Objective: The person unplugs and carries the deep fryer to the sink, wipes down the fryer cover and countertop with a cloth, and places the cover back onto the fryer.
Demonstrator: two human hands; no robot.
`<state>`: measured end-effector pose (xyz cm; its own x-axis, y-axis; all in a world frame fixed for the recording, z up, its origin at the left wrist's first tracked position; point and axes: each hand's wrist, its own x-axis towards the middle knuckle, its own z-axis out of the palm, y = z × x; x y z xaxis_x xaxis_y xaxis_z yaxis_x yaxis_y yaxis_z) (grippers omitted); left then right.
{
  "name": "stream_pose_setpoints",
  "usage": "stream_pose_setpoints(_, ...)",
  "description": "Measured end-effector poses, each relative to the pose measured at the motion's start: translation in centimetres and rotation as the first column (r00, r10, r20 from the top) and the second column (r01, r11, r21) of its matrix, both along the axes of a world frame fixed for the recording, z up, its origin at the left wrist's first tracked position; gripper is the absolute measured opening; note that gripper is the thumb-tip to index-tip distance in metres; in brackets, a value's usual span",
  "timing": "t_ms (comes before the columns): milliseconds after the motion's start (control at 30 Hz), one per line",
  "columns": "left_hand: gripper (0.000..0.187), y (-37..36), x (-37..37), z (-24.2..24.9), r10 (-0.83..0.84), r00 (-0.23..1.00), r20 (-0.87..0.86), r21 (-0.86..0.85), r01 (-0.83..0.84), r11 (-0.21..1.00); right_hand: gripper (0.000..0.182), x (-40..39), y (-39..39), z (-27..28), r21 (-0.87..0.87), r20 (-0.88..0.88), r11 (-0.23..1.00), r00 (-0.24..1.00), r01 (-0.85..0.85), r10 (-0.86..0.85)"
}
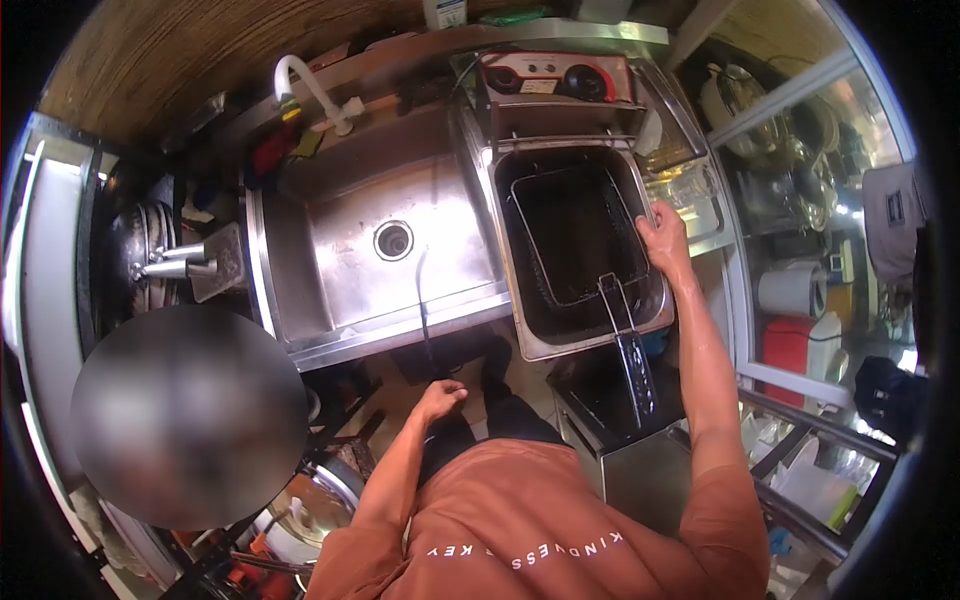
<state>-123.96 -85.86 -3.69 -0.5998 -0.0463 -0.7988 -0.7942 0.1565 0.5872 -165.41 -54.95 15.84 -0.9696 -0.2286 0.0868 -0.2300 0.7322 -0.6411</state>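
Note:
My right hand (662, 238) is curled over the right rim of a deep fryer (572, 347). In the fryer's dark well sits a wire frying basket (556, 176), its black handle (637, 378) sticking out over the front edge toward me. The well is too dark to show what is in it. My left hand (440, 399) hangs low before my body, below the sink's front edge, with the fingers curled in and nothing visible in them. Close above it, a thin dark cord (423, 300) hangs over the sink's edge.
A steel sink (345, 215) with a white faucet (316, 85) adjoins the fryer on the left. The red control panel (556, 78) stands behind the well. Glass-fronted shelves (738, 300) flank the right side. A round blurred patch (190, 415) hides part of the left.

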Motion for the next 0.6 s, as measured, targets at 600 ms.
stream_pose_setpoints(600,0.056,-2.8,-8.9,17.9,-0.402,0.847,-0.347,-0.235,0.336,0.912,0.044,15.7,7.0,6.2,-0.286,0.116,0.845,0.892,0.452,-0.437)
